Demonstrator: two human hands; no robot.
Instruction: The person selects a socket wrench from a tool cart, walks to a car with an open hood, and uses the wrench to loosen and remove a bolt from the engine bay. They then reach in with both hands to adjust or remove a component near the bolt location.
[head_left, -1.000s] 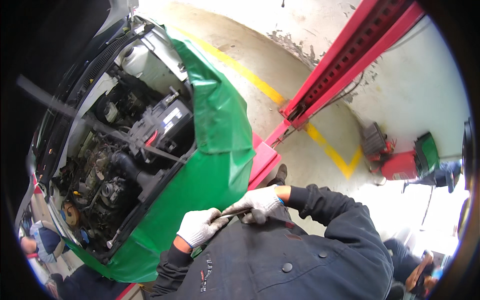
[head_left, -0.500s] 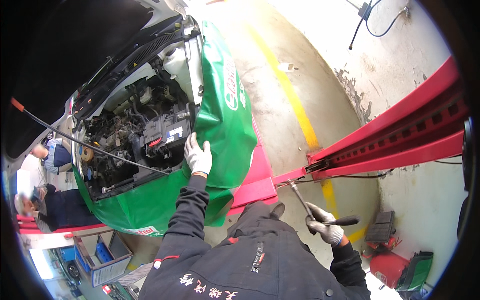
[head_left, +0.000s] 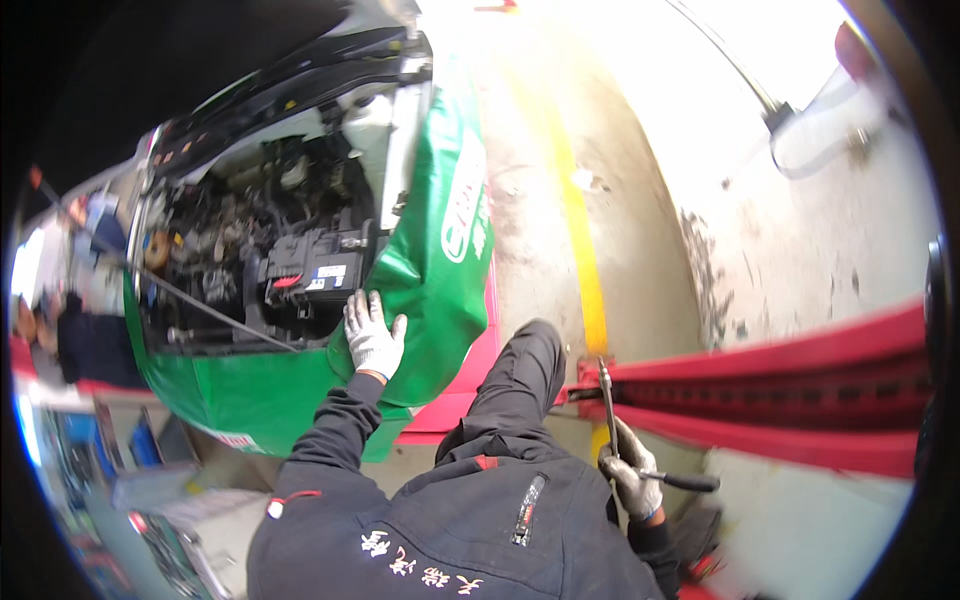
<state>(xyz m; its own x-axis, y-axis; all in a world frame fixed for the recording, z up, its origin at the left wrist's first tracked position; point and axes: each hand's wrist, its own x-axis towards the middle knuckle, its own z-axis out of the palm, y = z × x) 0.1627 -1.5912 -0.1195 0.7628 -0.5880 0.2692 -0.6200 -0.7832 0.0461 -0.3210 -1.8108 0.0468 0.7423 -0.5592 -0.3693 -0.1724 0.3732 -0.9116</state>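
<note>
My left hand [head_left: 372, 338], in a white glove, lies with fingers spread on the green fender cover [head_left: 465, 290] at the car's front corner. Just beyond its fingertips is the black battery [head_left: 318, 262] in the open engine bay. My right hand [head_left: 634, 472], also gloved, is closed around what looks like a socket wrench [head_left: 690, 482] with a black handle pointing right. A long metal bar [head_left: 608, 400] rises from the same grip. Where bar and handle meet is hidden by my fingers.
A red lift arm or post [head_left: 760, 400] stretches across the right side. A thin prop rod [head_left: 200, 300] slants over the engine bay. Beyond my leg [head_left: 520, 375] a yellow line [head_left: 580, 250] runs along the floor. Blurred people stand at the far left.
My leg has come forward beside the car's corner. The view has shifted, and the tool in my right hand now stands more upright. My left hand remains on the cover.
</note>
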